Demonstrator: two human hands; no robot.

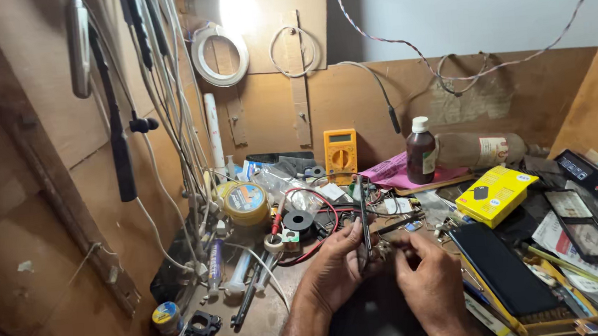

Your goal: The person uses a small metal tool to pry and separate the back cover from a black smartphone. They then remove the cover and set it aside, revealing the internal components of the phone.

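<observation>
My left hand (334,265) grips a thin dark phone (363,216), held on edge and upright above the cluttered workbench. My right hand (427,272) is closed just to its right, fingers pinched on a small thin tool or part near the phone's lower edge; what it pinches is too small to make out. Both hands sit at the bottom centre of the view. Red and black probe leads (317,216) curl on the bench just beyond the left hand.
A yellow multimeter (340,154) leans on the back board. A brown bottle (421,153), a yellow box (496,194) and a black tablet (500,267) lie to the right. Tape rolls (246,202), syringes and hanging cables (165,93) crowd the left.
</observation>
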